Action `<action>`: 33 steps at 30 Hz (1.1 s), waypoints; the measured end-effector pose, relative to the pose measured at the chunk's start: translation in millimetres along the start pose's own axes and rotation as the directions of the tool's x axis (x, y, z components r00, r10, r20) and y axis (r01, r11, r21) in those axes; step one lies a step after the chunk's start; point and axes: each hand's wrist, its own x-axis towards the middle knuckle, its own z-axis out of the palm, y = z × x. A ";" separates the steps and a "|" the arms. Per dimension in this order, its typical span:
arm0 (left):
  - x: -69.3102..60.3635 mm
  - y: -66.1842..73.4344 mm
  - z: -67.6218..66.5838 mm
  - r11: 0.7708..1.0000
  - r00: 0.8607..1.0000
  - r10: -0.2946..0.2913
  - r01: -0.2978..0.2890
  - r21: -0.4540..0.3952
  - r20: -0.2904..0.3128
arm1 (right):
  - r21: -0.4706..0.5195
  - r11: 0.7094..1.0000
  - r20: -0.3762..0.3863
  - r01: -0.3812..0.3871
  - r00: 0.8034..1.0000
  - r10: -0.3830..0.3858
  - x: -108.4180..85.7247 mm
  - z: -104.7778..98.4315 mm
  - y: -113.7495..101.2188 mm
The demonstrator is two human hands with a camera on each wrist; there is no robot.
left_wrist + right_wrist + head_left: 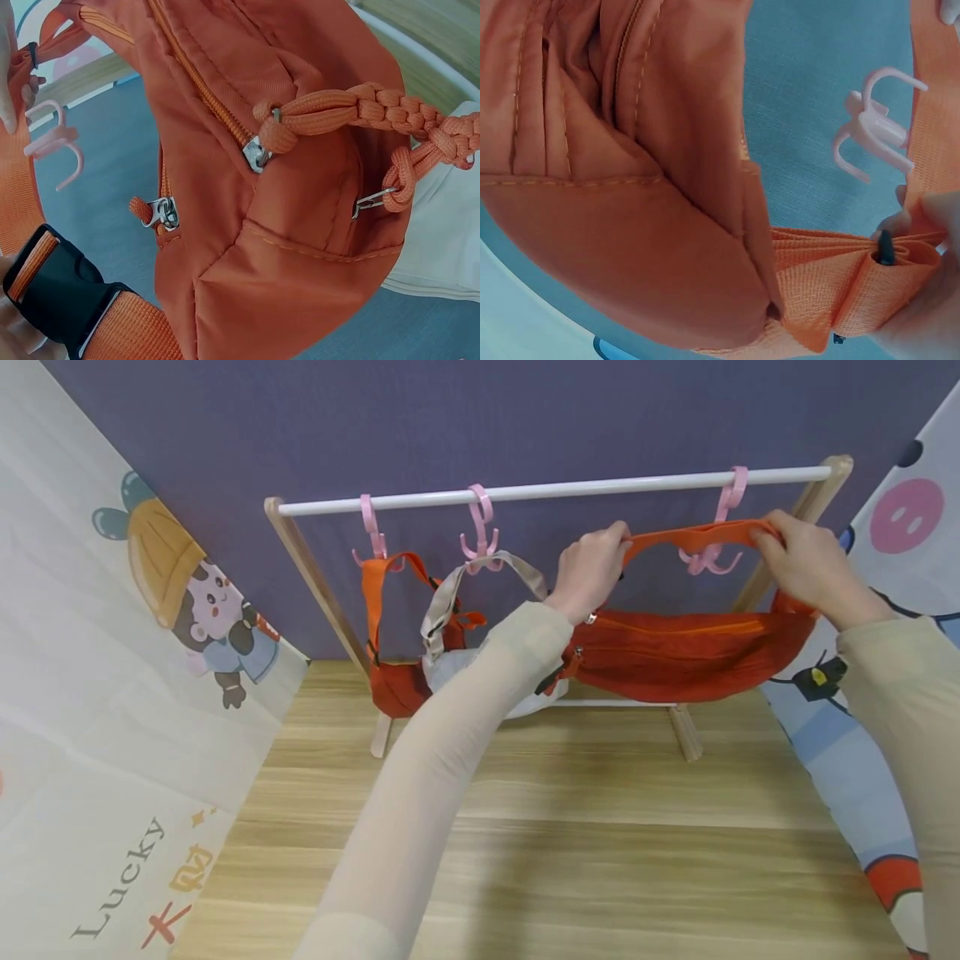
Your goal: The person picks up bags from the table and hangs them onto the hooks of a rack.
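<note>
An orange-red waist bag (682, 652) hangs between my two hands by its orange strap (697, 536), in front of the rack's right part. My left hand (591, 572) grips the strap at one end, beside a black buckle (60, 289) that shows in the left wrist view. At the other end my right hand (813, 560) holds the strap where it is bunched in folds (840, 277). Behind the stretched strap is a pink hook (705, 558). A braided cord pull (375, 109) dangles from the bag's zipper.
The rack's white rail (585, 489) carries pink hooks. Another orange-red bag (397, 689) hangs from the left hook (370, 527), and a whitish bag (450, 664) from the middle hook (480, 527). Printed cloths (75, 635) flank the wooden surface (600, 860).
</note>
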 end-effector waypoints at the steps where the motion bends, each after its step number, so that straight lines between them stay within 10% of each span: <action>1: 0.2 0.3 -0.2 1.000 1.000 0.003 -0.003 0.004 -0.004 | 0.000 1.000 0.002 -0.002 1.000 0.002 0.0 -0.1 0.1; 17: 3.2 -2.9 -1.0 0.994 0.994 0.063 -0.054 0.092 -0.094 | 0.036 0.999 0.044 -0.012 0.999 0.011 2.2 1.6 0.9; 33: 10.7 -6.6 -0.4 0.991 0.989 -0.074 0.087 0.100 -0.130 | 0.039 0.999 -0.017 0.010 1.000 -0.010 6.1 12.0 -2.5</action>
